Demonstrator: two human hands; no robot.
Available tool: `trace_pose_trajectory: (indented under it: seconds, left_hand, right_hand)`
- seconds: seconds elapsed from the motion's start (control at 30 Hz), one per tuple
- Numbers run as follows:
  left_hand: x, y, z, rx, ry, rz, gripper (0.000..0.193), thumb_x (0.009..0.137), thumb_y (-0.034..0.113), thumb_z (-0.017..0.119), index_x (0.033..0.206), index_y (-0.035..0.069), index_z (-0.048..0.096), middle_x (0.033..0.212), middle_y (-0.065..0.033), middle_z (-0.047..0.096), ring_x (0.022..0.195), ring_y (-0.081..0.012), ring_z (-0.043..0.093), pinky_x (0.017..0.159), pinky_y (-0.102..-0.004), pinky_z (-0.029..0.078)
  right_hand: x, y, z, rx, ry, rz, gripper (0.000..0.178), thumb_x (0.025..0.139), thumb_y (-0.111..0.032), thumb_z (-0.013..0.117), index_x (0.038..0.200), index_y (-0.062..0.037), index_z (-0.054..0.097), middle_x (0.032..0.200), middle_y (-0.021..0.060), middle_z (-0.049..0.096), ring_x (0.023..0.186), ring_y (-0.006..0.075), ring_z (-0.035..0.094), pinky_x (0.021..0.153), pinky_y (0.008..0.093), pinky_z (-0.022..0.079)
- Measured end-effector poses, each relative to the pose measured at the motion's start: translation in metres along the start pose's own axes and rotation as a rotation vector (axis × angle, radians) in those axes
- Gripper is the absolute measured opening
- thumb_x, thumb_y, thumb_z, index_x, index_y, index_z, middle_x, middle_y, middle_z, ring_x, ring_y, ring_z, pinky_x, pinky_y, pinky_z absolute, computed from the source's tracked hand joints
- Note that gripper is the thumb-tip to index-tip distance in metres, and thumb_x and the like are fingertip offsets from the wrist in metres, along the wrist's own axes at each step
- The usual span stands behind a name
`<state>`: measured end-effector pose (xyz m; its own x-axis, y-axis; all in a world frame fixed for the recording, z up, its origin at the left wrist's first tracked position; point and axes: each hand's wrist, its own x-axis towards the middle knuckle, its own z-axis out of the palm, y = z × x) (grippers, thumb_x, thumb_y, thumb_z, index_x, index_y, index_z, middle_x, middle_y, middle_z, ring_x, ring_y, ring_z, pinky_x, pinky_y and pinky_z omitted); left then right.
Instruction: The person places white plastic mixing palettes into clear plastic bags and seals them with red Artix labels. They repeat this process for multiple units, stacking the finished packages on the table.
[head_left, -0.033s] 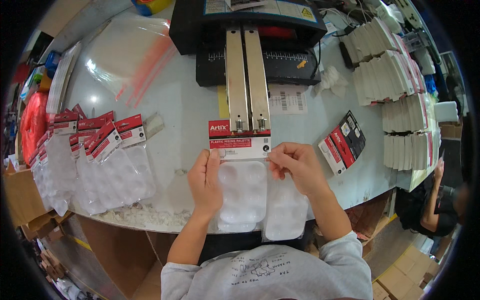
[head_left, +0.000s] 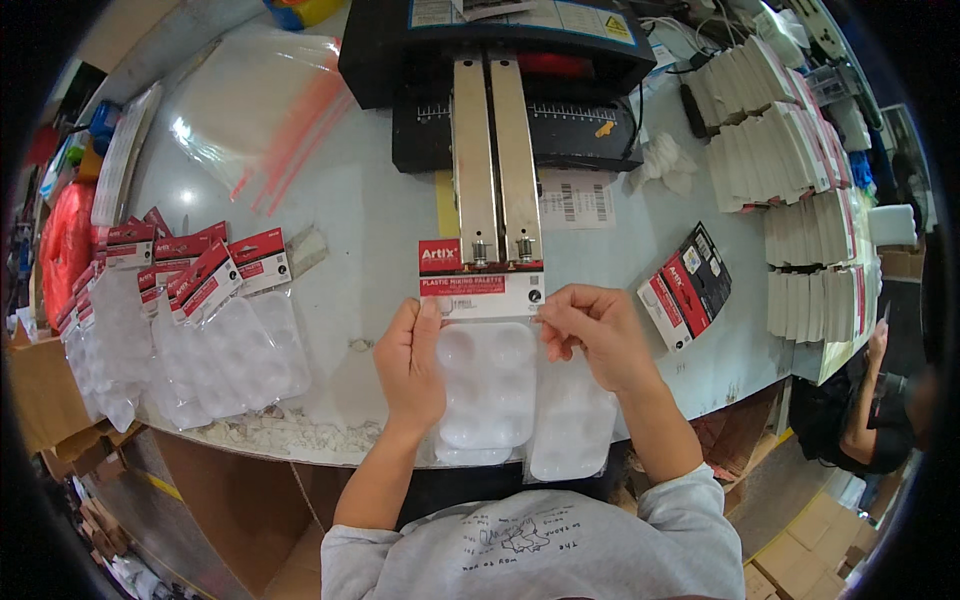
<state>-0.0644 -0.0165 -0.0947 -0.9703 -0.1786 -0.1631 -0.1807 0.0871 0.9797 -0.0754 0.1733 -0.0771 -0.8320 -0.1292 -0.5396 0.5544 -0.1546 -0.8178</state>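
Observation:
My left hand (head_left: 410, 362) pinches the lower left corner of a red and white header card (head_left: 500, 303), thumb on top. At the card's lower right corner, my right hand (head_left: 598, 335) grips it between closed fingers. The card's upper edge lies under the ends of two metal arms (head_left: 495, 160) of a black stapling machine (head_left: 405, 55). Below the card hangs a bagged white plastic mixing palette (head_left: 487, 390), near the table's front edge. Another white palette (head_left: 572, 430) lies to its right, partly under my right wrist.
Carded palettes (head_left: 240, 340) are piled at the left, with clear plastic bags (head_left: 255, 110) behind them. A folded header card (head_left: 685, 287) lies at the right. Stacks of cards (head_left: 770, 150) stand along the right edge. Beyond them is another person's arm (head_left: 865, 400).
The header card has shifted very slightly to the right under the metal arms. Both hands keep their grip and nearly the same place.

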Motion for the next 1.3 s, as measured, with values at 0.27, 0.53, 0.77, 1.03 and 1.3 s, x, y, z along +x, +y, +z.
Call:
trace_pose_trajectory:
  seconds: [0.27, 0.53, 0.77, 1.03, 1.3]
  left_hand:
    - [0.024, -0.015, 0.008, -0.081, -0.007, 0.058, 0.033, 0.098, 0.02, 0.045, 0.071, 0.001, 0.044, 0.064, 0.0022, 0.042, 0.064, -0.0058, 0.034, 0.059, -0.0202, 0.035]
    - [0.024, 0.007, -0.041, 0.011, 0.14, -0.181, 0.027, 0.095, 0.023, 0.047, 0.084, 0.0, 0.057, 0.067, -0.006, 0.055, 0.066, -0.0137, 0.05, 0.063, -0.0263, 0.041]
    - [-0.032, 0.017, -0.026, 0.87, -0.012, 0.597, 0.029, 0.083, 0.026, 0.062, 0.099, 0.004, 0.054, 0.113, -0.0189, 0.047, 0.099, -0.035, 0.046, 0.085, -0.0426, 0.038]
    - [-0.063, -0.006, 0.036, 0.347, -0.271, 0.309, 0.016, 0.08, 0.009, 0.064, 0.087, 0.005, 0.05, 0.106, -0.0166, 0.056, 0.098, -0.0288, 0.054, 0.082, -0.0373, 0.044]
    - [-0.057, 0.021, -0.011, -0.418, -0.313, -0.246, 0.012, 0.094, 0.01, 0.046, 0.101, 0.001, 0.043, 0.095, -0.0234, 0.065, 0.084, -0.0265, 0.065, 0.075, -0.0325, 0.051]
  right_hand:
    - [0.026, 0.003, -0.005, 0.055, 0.04, -0.074, 0.015, 0.086, -0.014, 0.06, 0.08, -0.0001, 0.063, 0.069, 0.0052, 0.062, 0.056, 0.0095, 0.056, 0.053, 0.0222, 0.044]
    - [-0.013, -0.021, -0.051, -0.744, 0.546, -0.458, 0.039, 0.079, -0.022, 0.069, 0.1, 0.009, 0.06, 0.098, 0.0169, 0.065, 0.09, 0.0251, 0.064, 0.077, 0.026, 0.048]
    - [-0.045, 0.024, -0.133, -1.443, 0.708, -0.411, 0.11, 0.055, -0.051, 0.08, 0.137, 0.0027, 0.03, 0.14, 0.0225, 0.036, 0.132, 0.0325, 0.033, 0.101, 0.0453, 0.024]
    - [-0.052, 0.019, -0.113, -1.359, 0.801, -0.429, 0.086, 0.054, -0.042, 0.083, 0.126, -0.0091, 0.049, 0.122, 0.0115, 0.057, 0.115, 0.0243, 0.051, 0.095, 0.0381, 0.033]
    - [-0.059, 0.005, -0.119, -1.167, 0.9, -0.445, 0.056, 0.058, -0.031, 0.084, 0.107, -0.0108, 0.066, 0.081, 0.0077, 0.069, 0.074, 0.0221, 0.061, 0.083, 0.0344, 0.044]
